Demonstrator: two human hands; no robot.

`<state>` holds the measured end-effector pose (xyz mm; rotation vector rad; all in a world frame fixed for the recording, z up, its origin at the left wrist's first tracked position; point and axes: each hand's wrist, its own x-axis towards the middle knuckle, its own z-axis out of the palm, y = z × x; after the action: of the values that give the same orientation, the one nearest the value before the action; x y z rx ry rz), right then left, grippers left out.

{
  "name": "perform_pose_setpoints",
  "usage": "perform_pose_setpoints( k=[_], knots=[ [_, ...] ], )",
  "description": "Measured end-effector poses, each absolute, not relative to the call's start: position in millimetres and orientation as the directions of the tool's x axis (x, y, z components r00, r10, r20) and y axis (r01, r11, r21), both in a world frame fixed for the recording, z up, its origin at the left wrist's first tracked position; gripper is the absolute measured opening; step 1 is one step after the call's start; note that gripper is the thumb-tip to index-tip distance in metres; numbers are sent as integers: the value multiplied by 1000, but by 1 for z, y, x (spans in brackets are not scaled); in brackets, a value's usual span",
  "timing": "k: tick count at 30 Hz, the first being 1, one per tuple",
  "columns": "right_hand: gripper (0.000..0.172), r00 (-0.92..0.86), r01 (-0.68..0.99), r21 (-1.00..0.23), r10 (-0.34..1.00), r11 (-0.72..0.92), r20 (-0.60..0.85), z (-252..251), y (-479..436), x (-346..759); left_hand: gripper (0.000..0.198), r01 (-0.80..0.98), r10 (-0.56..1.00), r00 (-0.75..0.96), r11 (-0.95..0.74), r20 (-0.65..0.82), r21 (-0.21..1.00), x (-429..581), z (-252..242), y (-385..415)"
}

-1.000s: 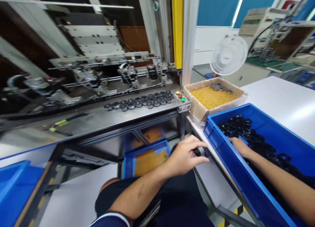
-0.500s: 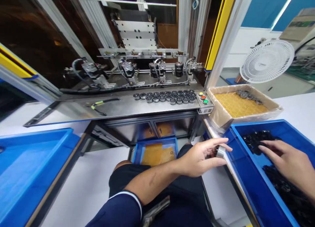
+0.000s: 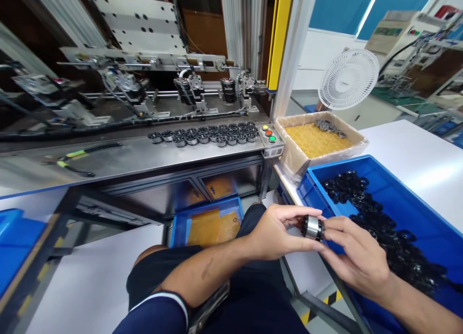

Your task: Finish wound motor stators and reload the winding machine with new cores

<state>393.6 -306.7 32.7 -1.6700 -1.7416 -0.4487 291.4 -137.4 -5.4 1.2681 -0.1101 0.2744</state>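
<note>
My left hand (image 3: pixel 280 232) is closed around a short metal cylinder with black end pieces, which looks like a motor stator core (image 3: pixel 312 228). From the other side, the fingers of my right hand (image 3: pixel 356 249) press on the black end of the same core. Both hands meet over the near left edge of a blue bin (image 3: pixel 401 179). Many loose black ring-shaped plastic parts (image 3: pixel 379 218) lie heaped inside that bin. On the metal ledge ahead, several rows of similar cores with black ends (image 3: pixel 204 135) stand close together.
Nippers with yellow-green and black handles (image 3: pixel 81 155) lie on the ledge's left. A button box (image 3: pixel 271 138) sits at its right end. Beyond are a lined carton (image 3: pixel 318 141) holding metal cores and a white fan (image 3: pixel 349 78). Machine fixtures (image 3: pixel 191 90) stand behind the ledge.
My right hand has come out of the blue bin to the core in my left hand. A black piece now shows on the core's right end. The view has turned right.
</note>
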Motion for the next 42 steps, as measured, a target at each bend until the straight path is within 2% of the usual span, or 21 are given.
perform_pose_setpoints(
  k=[4, 7, 16, 23, 25, 27, 30, 32, 35, 38, 40, 42],
  knots=[
    [35, 71, 976, -197, 730, 89, 680, 39, -307, 394, 56, -313, 172, 944, 203, 281, 928, 290, -6, -137],
    [39, 26, 984, -149, 748, 98, 663, 42, -308, 394, 58, -286, 160, 953, 200, 256, 937, 289, -6, -137],
    [36, -74, 994, -19, 766, 112, 639, 38, -316, 399, 65, -129, 54, 992, 304, 118, 944, 284, -3, -135],
    [41, -94, 992, -4, 756, 127, 648, 36, -316, 394, 67, -113, -23, 992, 316, 126, 942, 280, -3, -139],
    [42, -54, 993, -44, 746, 111, 664, 38, -315, 395, 66, -153, -31, 986, 245, 166, 957, 277, -1, -141],
    [44, 51, 980, -178, 752, 89, 657, 40, -314, 398, 62, -220, -44, 973, 143, 229, 965, 273, 3, -139],
    [48, 206, 907, -416, 804, 57, 558, 44, -312, 403, 56, -330, -111, 939, -36, 325, 943, 268, 10, -134],
    [41, 237, 874, -484, 826, 48, 511, 45, -311, 404, 55, -391, -148, 917, -139, 371, 910, 267, 11, -134],
    [30, 245, 879, -475, 815, 42, 526, 41, -310, 400, 53, -397, -117, 917, -193, 380, 898, 266, 10, -140],
    [33, 210, 932, -361, 785, 19, 584, 30, -313, 400, 47, -358, -61, 933, -242, 354, 902, 263, 9, -137],
    [41, 169, 964, -266, 771, 0, 614, 18, -318, 408, 47, -334, 37, 924, -407, 381, 850, 260, 9, -116],
    [49, 123, 981, -194, 773, 0, 623, 2, -323, 424, 46, -134, 251, 887, -662, 387, 737, 253, 9, -75]
  ],
)
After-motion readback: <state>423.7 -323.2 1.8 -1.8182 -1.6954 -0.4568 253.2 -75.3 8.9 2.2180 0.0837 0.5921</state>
